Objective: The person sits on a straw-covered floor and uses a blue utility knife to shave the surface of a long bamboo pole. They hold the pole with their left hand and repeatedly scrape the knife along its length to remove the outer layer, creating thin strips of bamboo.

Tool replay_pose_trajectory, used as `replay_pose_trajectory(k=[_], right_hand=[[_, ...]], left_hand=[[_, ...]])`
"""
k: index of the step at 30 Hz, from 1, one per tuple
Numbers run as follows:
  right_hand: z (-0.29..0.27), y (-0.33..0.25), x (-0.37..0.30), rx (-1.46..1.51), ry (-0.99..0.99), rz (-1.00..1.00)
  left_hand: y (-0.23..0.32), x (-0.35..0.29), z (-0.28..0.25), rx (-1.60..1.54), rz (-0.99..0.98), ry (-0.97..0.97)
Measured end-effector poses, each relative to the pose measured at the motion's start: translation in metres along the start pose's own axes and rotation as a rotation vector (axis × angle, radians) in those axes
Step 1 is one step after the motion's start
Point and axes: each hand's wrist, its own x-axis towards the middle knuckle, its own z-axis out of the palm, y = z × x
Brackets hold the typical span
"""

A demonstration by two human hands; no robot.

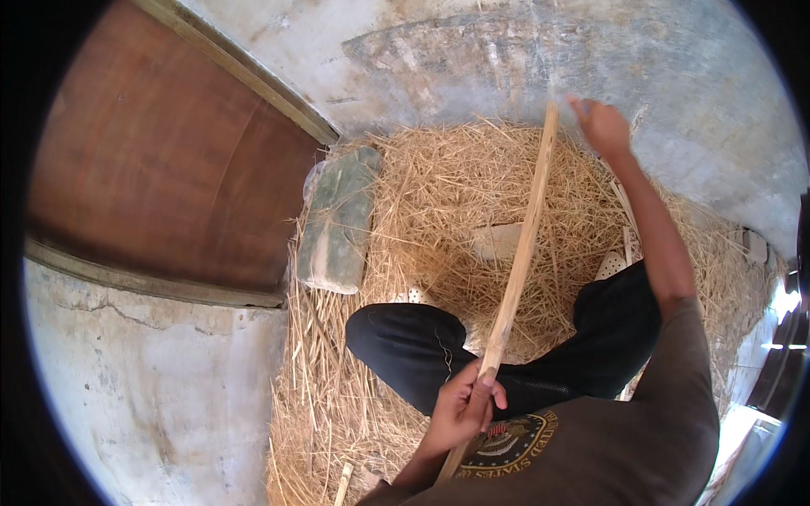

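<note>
A long, pale wooden stick point(525, 240) runs from my lap up toward the wall, tilted slightly right at its far end. My left hand point(462, 405) is wrapped round its lower part, close to my chest. The stick's near end passes under my left wrist, by my shirt. My right hand point(604, 128) is raised just right of the far tip, a small gap away from it. Its fingers are curled, with one digit pointing toward the stick. Whatever it grips, if anything, is too small or blurred to name.
Straw point(456, 181) covers the floor around my bent legs. A greenish, worn block point(339, 221) lies at left by a brown wooden panel point(169, 160). A pale flat piece point(496, 242) rests on the straw behind the stick. Stained walls point(489, 59) stand ahead and at left.
</note>
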Motion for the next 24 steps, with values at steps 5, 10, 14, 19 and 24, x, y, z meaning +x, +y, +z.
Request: replay_pose_trajectory(k=[5, 10, 14, 19, 24], right_hand=[[-0.017, -0.006, -0.018, 0.207, 0.046, 0.023], [-0.018, -0.083, -0.121, 0.301, -0.173, -0.444], [-0.027, -0.108, -0.178, 0.305, -0.128, -0.813], [-0.015, -0.102, -0.16, 0.253, 0.024, -0.787], [-0.002, -0.101, -0.139, 0.198, 0.135, -0.781]], left_hand=[[0.003, 0.009, -0.014, -0.066, 0.114, 0.161], [0.015, 0.018, -0.013, -0.108, 0.118, 0.152], [0.014, 0.024, -0.011, -0.1, 0.126, 0.144], [0.02, 0.019, -0.003, -0.005, 0.126, 0.184], [0.024, 0.016, -0.004, 0.04, 0.138, 0.19]])
